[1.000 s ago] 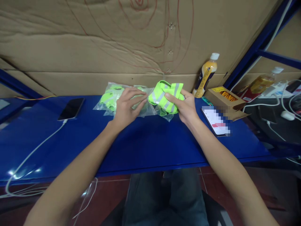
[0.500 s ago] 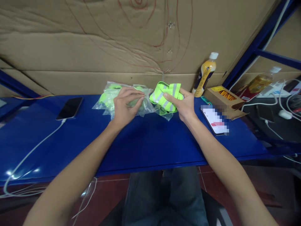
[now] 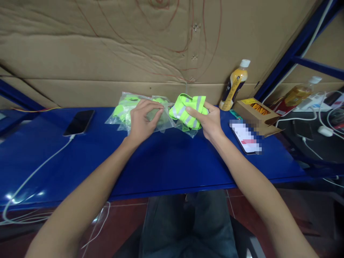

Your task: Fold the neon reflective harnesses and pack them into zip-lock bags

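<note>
A folded neon yellow-green reflective vest (image 3: 185, 111) with silver strips is held by my right hand (image 3: 211, 120), thumb on top and fingers behind it. To its left, my left hand (image 3: 145, 120) has thumb and index finger pinched at the edge of a clear plastic bag (image 3: 168, 122). The exact grip on the thin film is hard to make out. More neon fabric in clear bags (image 3: 122, 111) lies behind and left of this hand, partly hidden by it. Below the held vest, another piece of clear plastic (image 3: 191, 132) rests on the blue table (image 3: 172, 165).
A dark phone (image 3: 79, 122) with a white cable lies at the left. On the right are a yellow drink bottle (image 3: 234, 87), an opened cardboard box (image 3: 258, 111) and a lit phone (image 3: 245, 138). A cardboard wall (image 3: 107, 64) backs the table.
The vest in my right hand has shifted slightly left, towards my left hand. My left hand keeps its pinch in nearly the same place.
</note>
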Demonstrator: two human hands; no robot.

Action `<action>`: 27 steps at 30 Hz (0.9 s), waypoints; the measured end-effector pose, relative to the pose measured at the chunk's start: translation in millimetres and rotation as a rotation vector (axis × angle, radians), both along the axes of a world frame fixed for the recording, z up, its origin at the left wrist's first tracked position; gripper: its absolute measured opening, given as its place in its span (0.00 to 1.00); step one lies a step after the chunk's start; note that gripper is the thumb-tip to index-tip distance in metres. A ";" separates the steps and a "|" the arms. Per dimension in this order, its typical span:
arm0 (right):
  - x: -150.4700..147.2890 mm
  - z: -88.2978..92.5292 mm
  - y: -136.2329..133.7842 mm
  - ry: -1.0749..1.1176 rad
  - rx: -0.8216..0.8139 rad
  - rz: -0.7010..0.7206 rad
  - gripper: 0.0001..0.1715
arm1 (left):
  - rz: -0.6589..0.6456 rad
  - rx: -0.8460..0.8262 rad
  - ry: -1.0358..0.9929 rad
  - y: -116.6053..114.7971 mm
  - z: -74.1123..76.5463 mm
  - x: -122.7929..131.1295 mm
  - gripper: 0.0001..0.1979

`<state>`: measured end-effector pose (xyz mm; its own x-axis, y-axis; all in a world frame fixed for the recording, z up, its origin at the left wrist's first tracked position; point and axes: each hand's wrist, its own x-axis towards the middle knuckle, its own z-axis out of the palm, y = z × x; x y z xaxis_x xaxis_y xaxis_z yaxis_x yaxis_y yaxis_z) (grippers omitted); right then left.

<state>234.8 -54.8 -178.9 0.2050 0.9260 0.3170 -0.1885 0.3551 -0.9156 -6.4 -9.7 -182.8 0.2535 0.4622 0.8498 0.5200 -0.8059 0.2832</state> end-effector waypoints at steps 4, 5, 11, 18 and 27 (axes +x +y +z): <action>-1.4 -0.2 -0.4 0.004 0.015 0.005 0.34 | 0.001 0.011 0.022 -0.9 1.9 -0.3 0.11; -1.9 0.1 -0.7 -0.004 0.018 0.006 0.33 | 0.007 0.013 0.036 -1.2 2.1 -0.2 0.11; -2.2 -0.5 -0.9 -0.065 0.046 0.005 0.33 | 0.016 0.079 0.031 -3.9 1.2 1.8 0.10; 3.2 -8.4 8.1 -0.193 0.044 -0.077 0.34 | 0.034 0.083 0.029 -11.7 6.3 5.0 0.11; -2.2 -1.8 -1.4 -0.172 0.089 -0.054 0.31 | 0.007 0.093 0.154 -6.6 9.6 -0.4 0.10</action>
<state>232.6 -56.2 -180.8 0.1896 0.8818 0.4319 -0.0106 0.4417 -0.8971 -6.8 -16.3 -173.2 0.3813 0.3859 0.8400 0.5573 -0.8210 0.1242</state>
